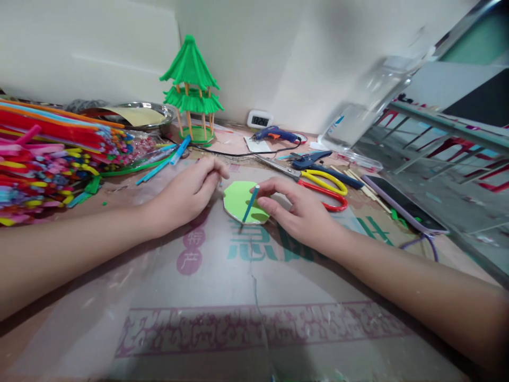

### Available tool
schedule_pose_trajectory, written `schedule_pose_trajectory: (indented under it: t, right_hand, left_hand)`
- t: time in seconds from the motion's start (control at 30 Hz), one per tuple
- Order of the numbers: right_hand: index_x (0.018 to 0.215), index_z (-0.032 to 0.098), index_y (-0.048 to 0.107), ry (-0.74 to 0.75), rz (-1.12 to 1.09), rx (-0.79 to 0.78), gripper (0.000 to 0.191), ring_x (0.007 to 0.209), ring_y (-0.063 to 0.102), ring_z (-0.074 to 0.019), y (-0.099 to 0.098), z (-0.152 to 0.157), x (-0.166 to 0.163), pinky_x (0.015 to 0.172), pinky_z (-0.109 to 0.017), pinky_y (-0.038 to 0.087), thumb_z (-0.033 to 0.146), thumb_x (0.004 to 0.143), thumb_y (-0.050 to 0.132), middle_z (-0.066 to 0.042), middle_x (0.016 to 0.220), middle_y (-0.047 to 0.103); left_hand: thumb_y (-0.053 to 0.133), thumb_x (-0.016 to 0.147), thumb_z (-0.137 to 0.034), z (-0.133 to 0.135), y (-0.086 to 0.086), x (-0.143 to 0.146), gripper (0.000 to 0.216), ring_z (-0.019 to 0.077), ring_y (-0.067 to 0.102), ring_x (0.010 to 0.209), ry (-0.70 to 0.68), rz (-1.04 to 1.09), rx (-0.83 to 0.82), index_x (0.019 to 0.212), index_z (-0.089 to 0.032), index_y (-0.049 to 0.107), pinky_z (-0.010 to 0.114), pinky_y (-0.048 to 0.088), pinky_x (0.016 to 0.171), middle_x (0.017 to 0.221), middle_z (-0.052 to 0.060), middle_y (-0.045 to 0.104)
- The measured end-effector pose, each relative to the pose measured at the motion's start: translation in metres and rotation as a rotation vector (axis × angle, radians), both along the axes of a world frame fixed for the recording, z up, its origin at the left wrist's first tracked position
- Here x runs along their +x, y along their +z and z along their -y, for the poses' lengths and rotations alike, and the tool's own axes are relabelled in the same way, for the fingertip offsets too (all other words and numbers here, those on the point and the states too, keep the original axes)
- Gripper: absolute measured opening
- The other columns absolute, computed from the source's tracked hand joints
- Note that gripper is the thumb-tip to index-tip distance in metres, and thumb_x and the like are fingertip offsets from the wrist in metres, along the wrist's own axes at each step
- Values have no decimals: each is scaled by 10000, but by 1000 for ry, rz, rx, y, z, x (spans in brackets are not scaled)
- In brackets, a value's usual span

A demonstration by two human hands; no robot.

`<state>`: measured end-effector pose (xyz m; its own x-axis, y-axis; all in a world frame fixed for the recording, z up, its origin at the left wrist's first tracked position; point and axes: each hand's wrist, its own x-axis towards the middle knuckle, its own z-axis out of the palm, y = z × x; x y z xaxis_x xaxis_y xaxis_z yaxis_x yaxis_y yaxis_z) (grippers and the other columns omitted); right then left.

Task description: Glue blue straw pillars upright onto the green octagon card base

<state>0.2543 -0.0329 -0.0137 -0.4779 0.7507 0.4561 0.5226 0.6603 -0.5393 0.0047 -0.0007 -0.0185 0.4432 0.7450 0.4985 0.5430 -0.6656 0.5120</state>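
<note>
A green octagonal card piece (238, 199) lies flat on the cardboard sheet (222, 297) covering the table. A short blue straw (250, 204) stands tilted on it, pinched at its top by my right hand (300, 209), whose other fingers rest beside the card. Left of the card, my left hand (189, 193) rests on the cardboard with fingers curled; a bit of blue shows at its fingertips, too small to name.
A heap of coloured straws (47, 154) fills the left. A green pavilion model (193, 90) and metal bowl (147, 114) stand behind. A blue glue gun (276, 135), scissors (318, 183), wooden sticks (360, 183) and a phone (405, 204) lie to the right.
</note>
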Motion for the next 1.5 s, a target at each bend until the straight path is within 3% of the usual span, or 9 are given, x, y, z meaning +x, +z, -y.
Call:
schedule_pose_trajectory:
  t: [0.23,0.5,0.63,0.77,0.87,1.0,1.17,1.33,1.5]
  right_hand:
    - [1075,162,697,-13,25,-13,188,960,720,-213,-2,-1,0,882,-358,569,291,1001,582,-89,1035,770]
    - [1088,161,717,-40,-23,-36,209,972,733,-206,5,-5,5,889,-346,581,286,1002,573,-82,1053,785]
    - [986,176,744,-92,-53,-33,168,889,732,-191,8,-10,15,818,-321,581,248,978,593,-57,951,788]
    - [849,180,754,108,27,117,196,851,697,-175,6,-9,20,813,-316,557,239,977,616,-58,888,752]
    - [793,177,769,243,106,205,276,831,672,-167,6,-5,20,791,-311,541,208,989,577,-65,856,725]
    - [774,159,769,276,118,247,286,783,661,-160,5,-4,19,765,-304,535,172,976,567,-69,815,727]
    - [778,151,769,271,141,241,294,793,683,-165,5,-4,17,752,-291,541,196,985,565,-85,838,731]
    - [799,177,737,64,37,34,326,752,701,-154,6,-5,16,733,-280,543,256,1021,511,-43,793,751]
    - [1086,193,704,-182,-80,-40,206,982,742,-210,1,-13,19,881,-358,580,284,997,542,-71,1056,786]
  left_hand:
    - [376,797,-128,8,8,0,197,159,493,627,-100,5,-148,632,-218,434,287,403,632,617,-12,506]
    - [413,966,-353,9,11,3,359,168,507,640,-19,16,-162,636,-218,451,304,389,619,637,-5,507]
    - [484,987,-410,6,8,5,323,190,618,790,0,-34,-116,820,-190,650,298,466,733,808,20,681]
    - [490,971,-331,5,6,3,280,201,665,892,18,-30,-144,1062,-187,713,308,519,842,975,33,752]
    - [459,945,-284,5,5,2,258,192,658,849,19,-59,-131,959,-182,695,319,524,847,910,25,735]
    - [473,900,-269,5,5,2,222,197,660,904,-68,-90,-68,780,-196,644,328,505,876,911,21,731]
    - [593,891,-371,7,7,4,190,186,620,814,35,-75,-101,917,-197,664,298,480,765,897,8,710]
    - [567,938,-478,5,6,3,314,201,615,852,7,-55,-105,827,-201,665,309,457,792,871,17,704]
    - [454,984,-474,5,6,3,371,219,604,788,61,-94,-76,796,-195,610,337,427,728,791,28,651]
